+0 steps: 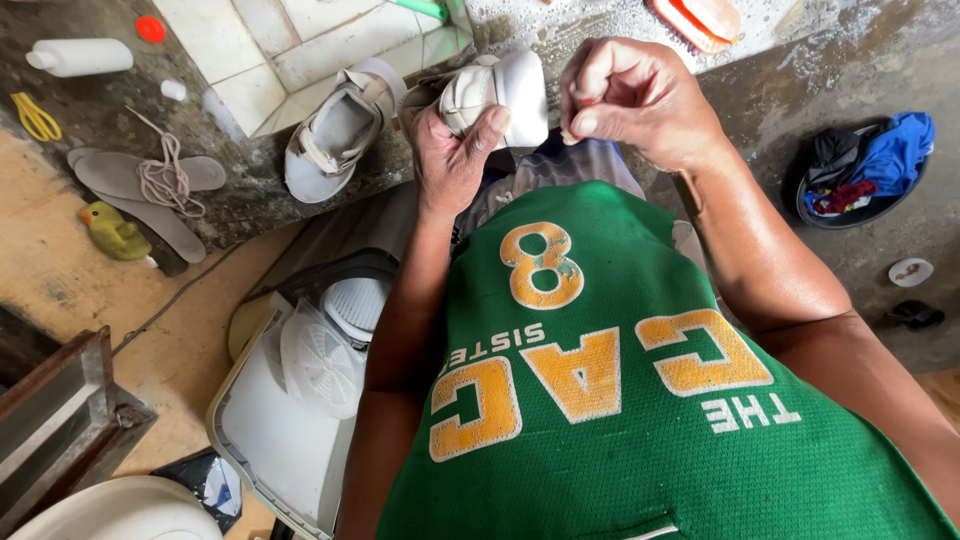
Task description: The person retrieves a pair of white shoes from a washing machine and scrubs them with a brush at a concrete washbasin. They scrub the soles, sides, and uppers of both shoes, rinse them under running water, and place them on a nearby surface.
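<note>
While gripping a pale sneaker [495, 95] by its heel end, left hand [452, 150] curling firmly around it, thumb pressing on top. Right hand [635, 100] hovering just beside the shoe, fingers bunched nearly shut, pinching something too small to tell. Both hands working above a wet, soapy concrete ledge [880, 60], in front of a green jersey [620, 400] with yellow lettering.

Lying just left of the held shoe: a second matching sneaker [340, 130], unlaced, open side up, resting partly on the tiled basin edge [270, 60]. Further left: two grey insoles [130, 180] overlapping, with a loose coil of shoelace [170, 180] on top. Beyond those: a yellow duck toy [112, 232], a white bottle [80, 57] lying on its side, an orange cap [150, 29]. At the top right: one orange scrub brush [698, 20]. At the right: a dark basin [865, 170] holding bunched clothes. Below: a small white washing machine [300, 380], lid off.

Possibly going wrong: wet, soapy hands losing grip and dropping the shoe towards the machine below; the second sneaker sliding off the ledge if nudged.

Counting: two sneakers, two insoles, one lace, one brush, one bottle.
</note>
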Available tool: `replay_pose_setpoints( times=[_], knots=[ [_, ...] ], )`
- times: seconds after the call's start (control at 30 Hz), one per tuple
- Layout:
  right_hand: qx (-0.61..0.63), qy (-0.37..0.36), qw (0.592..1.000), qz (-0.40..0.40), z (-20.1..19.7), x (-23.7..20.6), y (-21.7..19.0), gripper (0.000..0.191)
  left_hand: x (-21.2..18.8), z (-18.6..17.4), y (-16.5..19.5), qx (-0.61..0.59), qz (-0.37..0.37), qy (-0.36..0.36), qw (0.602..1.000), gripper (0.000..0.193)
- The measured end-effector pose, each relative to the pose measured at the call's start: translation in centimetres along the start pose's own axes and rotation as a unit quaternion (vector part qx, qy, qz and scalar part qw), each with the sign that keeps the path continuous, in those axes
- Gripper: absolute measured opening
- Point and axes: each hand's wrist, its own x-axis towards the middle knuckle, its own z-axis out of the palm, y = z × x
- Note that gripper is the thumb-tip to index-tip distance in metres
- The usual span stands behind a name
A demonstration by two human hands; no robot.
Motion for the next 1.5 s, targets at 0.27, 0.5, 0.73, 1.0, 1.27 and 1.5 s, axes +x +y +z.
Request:
replay_pose_setpoints(
  times=[0.27,0.5,0.73,1.0,1.27,1.5],
  knots=[
    [-0.147,0.085,0.985,-0.028,1.7,-0.3,-1.2,0.01,0.0,0.7,-0.2,0.009,-0.007,-0.013,1.0,0.023],
    [-0.173,0.134,0.976,0.003,1.7,1.6,-0.2,0.012,0.5,1.2,0.0,0.011,0.002,-0.021,1.0,0.026],
    [-0.284,0.176,0.942,-0.04,2.8,1.3,0.1,0.016,1.0,1.9,0.5,0.061,0.062,-0.021,0.996,0.025],
    [-0.408,0.172,0.89,-0.111,2.2,1.1,0.8,0.016,1.8,2.2,-0.6,0.07,0.048,-0.017,0.996,0.024],
    [-0.437,0.152,0.878,-0.123,2.4,1.2,0.7,0.018,1.7,2.0,-1.0,0.036,0.002,-0.026,0.999,0.024],
    [-0.396,0.178,0.895,-0.099,2.9,0.8,1.4,0.013,1.7,1.5,-0.7,0.003,0.022,-0.009,1.0,0.022]
  ],
)
